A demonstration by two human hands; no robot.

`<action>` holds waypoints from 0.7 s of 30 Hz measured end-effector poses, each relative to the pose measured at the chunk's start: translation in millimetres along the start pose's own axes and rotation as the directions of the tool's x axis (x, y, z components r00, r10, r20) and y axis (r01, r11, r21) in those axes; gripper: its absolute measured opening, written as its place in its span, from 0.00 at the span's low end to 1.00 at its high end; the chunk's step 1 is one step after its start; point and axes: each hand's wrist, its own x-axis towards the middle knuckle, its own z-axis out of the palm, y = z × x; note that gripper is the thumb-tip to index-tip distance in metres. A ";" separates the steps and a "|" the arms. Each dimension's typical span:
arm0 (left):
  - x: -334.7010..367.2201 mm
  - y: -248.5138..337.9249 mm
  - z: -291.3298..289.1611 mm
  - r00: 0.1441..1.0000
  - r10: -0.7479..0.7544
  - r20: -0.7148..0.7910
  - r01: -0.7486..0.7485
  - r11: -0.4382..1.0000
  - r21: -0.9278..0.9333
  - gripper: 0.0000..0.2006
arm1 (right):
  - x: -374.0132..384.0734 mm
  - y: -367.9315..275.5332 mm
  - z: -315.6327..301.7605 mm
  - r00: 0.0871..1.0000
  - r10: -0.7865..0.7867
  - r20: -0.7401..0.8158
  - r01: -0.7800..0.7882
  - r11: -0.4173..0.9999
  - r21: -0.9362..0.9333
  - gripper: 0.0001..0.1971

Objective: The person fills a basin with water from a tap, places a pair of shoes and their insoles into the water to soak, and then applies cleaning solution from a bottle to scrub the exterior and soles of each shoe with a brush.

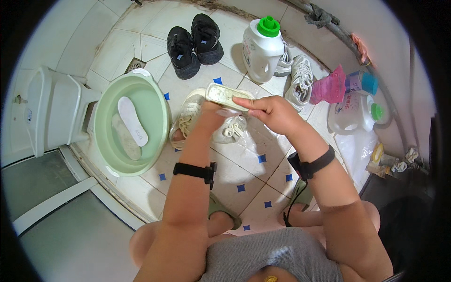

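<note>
A cream oblong piece (220, 92) with a raised rim is held over the floor; whether it is a tray, a brush back or a sole I cannot tell. My right hand (277, 113) grips its right end, index finger laid across the top and thumb below. My left hand (212, 116) is right under its left end, smeared by motion, its fingers hidden. Below the hands a pale lace-up shoe (189, 114) stands on the left. Another pale shoe (233, 128) shows partly beneath the hands, with clear plastic around it.
A green basin (165, 117) on the left holds water, a white insole (133, 121) and a greyish insole (126, 136). Black shoes (183, 52), a white jug (260, 51) and grey-white sneakers (300, 82) stand beyond. Pink packaging (330, 85) and another jug (350, 113) are at right.
</note>
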 end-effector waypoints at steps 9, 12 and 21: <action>-19.9 -36.2 -11.6 0.852 -0.515 0.101 0.456 0.631 -0.627 0.32 | -54.3 103.4 28.7 0.968 0.249 0.010 -0.235 0.897 0.374 0.20; -26.6 -66.1 14.7 0.852 -0.474 0.223 0.476 0.521 -0.709 0.33 | -61.9 107.9 43.7 0.839 0.501 0.213 -0.531 0.666 0.525 0.20; -18.4 -115.1 56.5 0.994 -0.069 0.089 -0.039 0.526 0.850 0.26 | -76.3 122.5 114.9 0.853 0.438 0.283 -0.498 0.522 0.692 0.20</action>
